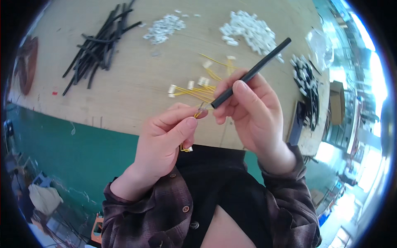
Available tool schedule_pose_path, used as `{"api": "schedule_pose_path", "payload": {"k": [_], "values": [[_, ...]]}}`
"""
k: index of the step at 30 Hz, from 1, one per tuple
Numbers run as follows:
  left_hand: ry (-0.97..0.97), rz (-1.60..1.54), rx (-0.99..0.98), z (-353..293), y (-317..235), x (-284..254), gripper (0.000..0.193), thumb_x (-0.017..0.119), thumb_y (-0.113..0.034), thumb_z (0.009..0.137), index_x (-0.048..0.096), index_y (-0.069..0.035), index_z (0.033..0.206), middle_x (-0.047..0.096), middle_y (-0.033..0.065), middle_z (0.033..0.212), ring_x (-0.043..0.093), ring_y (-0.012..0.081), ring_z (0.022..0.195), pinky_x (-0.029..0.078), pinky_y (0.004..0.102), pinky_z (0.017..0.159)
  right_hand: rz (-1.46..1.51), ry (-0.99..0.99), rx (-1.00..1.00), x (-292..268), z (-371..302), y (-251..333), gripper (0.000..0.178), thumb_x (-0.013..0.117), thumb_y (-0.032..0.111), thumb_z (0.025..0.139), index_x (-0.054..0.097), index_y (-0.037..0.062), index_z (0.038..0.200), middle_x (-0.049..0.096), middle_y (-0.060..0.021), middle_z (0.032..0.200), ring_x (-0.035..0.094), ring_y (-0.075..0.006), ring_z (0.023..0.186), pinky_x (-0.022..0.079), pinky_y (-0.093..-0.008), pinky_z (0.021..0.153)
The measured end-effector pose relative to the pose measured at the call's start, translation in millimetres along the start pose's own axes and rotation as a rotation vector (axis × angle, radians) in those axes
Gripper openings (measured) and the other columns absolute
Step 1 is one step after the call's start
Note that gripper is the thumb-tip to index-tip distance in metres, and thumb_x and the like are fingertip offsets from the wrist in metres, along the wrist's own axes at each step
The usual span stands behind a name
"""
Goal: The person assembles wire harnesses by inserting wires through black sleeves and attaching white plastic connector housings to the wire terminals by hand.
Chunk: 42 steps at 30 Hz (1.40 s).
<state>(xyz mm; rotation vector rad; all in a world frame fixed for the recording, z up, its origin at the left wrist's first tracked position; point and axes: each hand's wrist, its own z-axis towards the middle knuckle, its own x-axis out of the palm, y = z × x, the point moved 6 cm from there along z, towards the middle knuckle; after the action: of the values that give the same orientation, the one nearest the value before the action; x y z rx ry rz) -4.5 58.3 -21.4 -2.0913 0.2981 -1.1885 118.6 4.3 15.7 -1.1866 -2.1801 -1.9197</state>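
Near the table's front edge, my left hand [165,132] pinches a few thin yellow wires [197,115] between thumb and fingers. Their thin, bare-looking ends point toward a black tube [266,58]. Below that hand hangs a small white connector [190,149] on yellow wire. My right hand [258,107] grips the black tube, which slants up to the right. The tube's lower opening is right beside the wire ends; whether any wire has entered it I cannot tell. Just beyond my hands lie several yellow wires [194,93] with white connectors [172,90].
Black tubes [97,45] lie heaped at the back left of the wooden table [136,82]. Small white pieces [165,28] and larger white pieces [250,31] form two piles behind. At right are black tubes with white ends [306,82], a clear bag [320,47] and a cardboard box [337,103].
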Motion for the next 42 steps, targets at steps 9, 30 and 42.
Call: {"api": "schedule_pose_path", "payload": {"k": [9, 30, 42], "values": [[0.077, 0.299, 0.053, 5.5, 16.1, 40.6, 0.019, 0.048, -0.004, 0.083, 0.057, 0.001, 0.1, 0.048, 0.0039, 0.08, 0.042, 0.0066, 0.058, 0.035, 0.0176, 0.05, 0.093, -0.127, -0.179, -37.0, -42.1, 5.5, 0.016, 0.037, 0.013, 0.088, 0.04, -0.0003, 0.096, 0.053, -0.0145, 0.087, 0.057, -0.0184, 0.069, 0.047, -0.0306, 0.059], [0.145, 0.685, -0.066, 16.9, 35.1, 73.7, 0.013, 0.052, 0.001, 0.079, 0.059, 0.002, 0.09, 0.047, 0.0018, 0.074, 0.042, 0.0048, 0.059, 0.031, 0.0169, 0.049, -0.157, -0.095, -0.201, -81.0, -60.5, 16.9, 0.018, 0.043, 0.013, 0.086, 0.042, -0.0025, 0.094, 0.053, -0.0131, 0.082, 0.056, -0.0163, 0.065, 0.048, -0.0262, 0.057], [0.098, 0.588, -0.104, 14.9, 33.8, 58.5, 0.024, 0.057, -0.011, 0.079, 0.055, 0.003, 0.099, 0.055, 0.0026, 0.072, 0.049, 0.0066, 0.06, 0.041, 0.0194, 0.058, 0.256, -0.205, -0.044, -90.9, -55.0, -0.1, 0.018, 0.041, 0.015, 0.087, 0.044, -0.0005, 0.095, 0.054, -0.0145, 0.082, 0.055, -0.0164, 0.061, 0.046, -0.0265, 0.054]]}}
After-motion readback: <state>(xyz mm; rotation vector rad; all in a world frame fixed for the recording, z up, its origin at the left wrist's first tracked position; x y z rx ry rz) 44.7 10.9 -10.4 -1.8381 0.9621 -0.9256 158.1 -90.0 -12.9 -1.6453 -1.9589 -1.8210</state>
